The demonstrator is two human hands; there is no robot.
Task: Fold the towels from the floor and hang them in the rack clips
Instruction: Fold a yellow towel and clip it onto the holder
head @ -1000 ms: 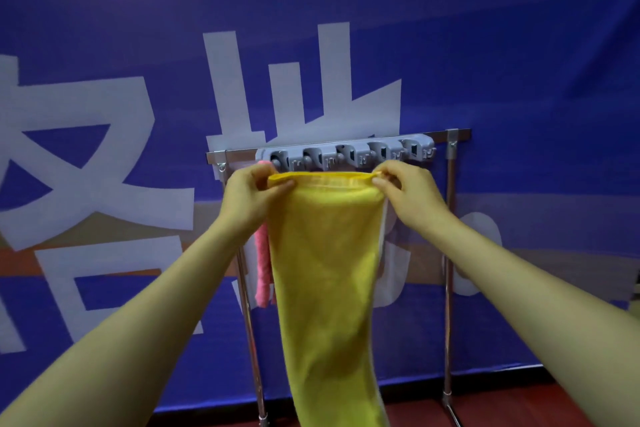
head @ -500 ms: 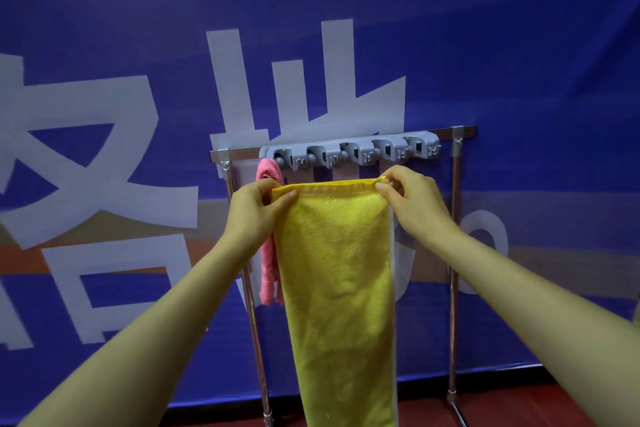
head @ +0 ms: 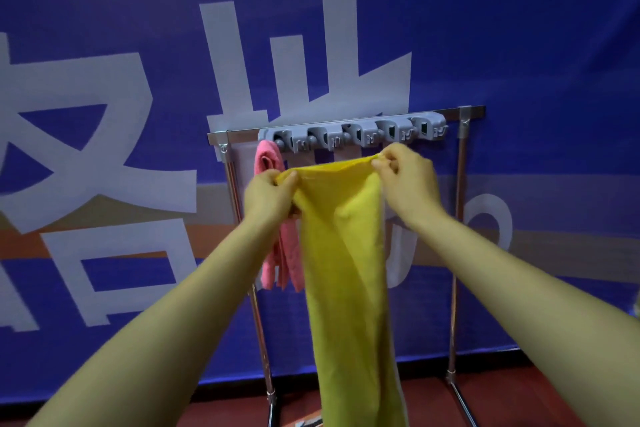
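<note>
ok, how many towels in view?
2. Yellow towel held at its top corners by left hand and right hand; pink towel hangs at the rack's leftmost clip, partly hidden.

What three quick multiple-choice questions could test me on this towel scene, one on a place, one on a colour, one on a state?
1. Where does the pink towel hang?
A. From the leftmost end of the grey clip strip
B. From the rightmost clip
C. On the floor

2. What colour is the towel in the hands?
A. Blue
B. Yellow
C. White

3. How is that towel held?
A. One hand only
B. Already clipped, hands free
C. Both hands pinch its top edge, below the clips

Answers: 1 A, it drops from the strip's left end. 2 B, the yellow towel hangs down the middle. 3 C, left hand and right hand each grip a top corner.
</note>
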